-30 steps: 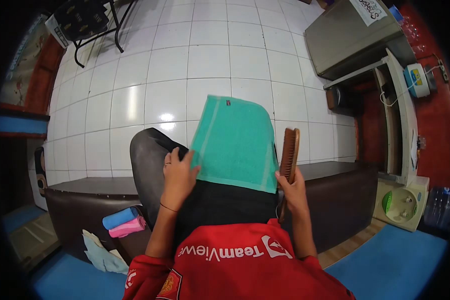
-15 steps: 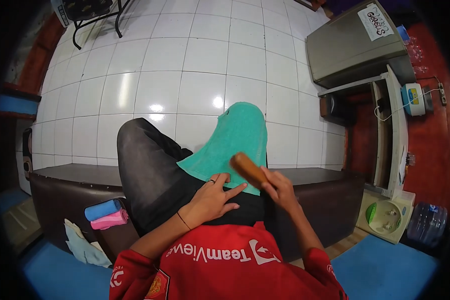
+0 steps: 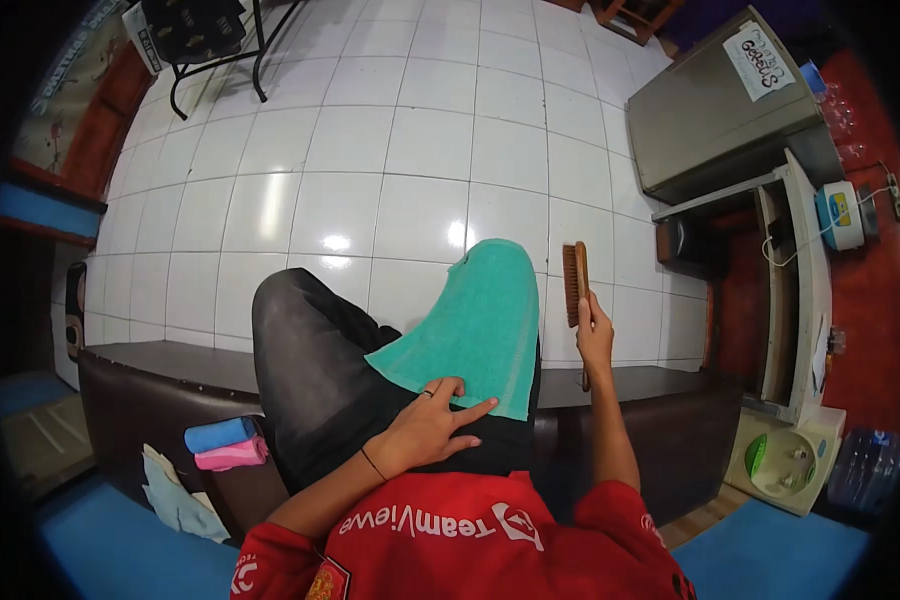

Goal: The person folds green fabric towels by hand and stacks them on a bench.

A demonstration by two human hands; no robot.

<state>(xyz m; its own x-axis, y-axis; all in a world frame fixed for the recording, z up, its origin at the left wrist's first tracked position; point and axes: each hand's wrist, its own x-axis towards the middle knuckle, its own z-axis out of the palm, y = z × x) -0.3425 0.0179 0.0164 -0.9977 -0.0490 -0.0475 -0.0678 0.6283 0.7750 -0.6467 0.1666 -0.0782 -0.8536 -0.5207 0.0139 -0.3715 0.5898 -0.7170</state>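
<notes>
A green towel (image 3: 475, 325) lies spread over my right thigh and hangs down over the knee. My left hand (image 3: 430, 428) rests at the towel's near edge, fingers spread, with the fingertips pressing on the cloth. My right hand (image 3: 595, 340) is closed around the handle of a wooden brush (image 3: 582, 280). The brush is held upright out to the right of my knee, apart from the towel, its brown bristles facing left.
I sit on a dark brown padded bench (image 3: 170, 375). Rolled blue (image 3: 220, 434) and pink cloths (image 3: 232, 453) lie to my left, near pale loose cloths (image 3: 180, 505). At right stand a small fridge (image 3: 725, 110), a shelf (image 3: 800, 290) and a water dispenser (image 3: 785, 460).
My right hand has swung the brush off the towel, outward to the right, and turned it so the bristles show. My left hand stays on the towel. The whole view has shifted slightly.
</notes>
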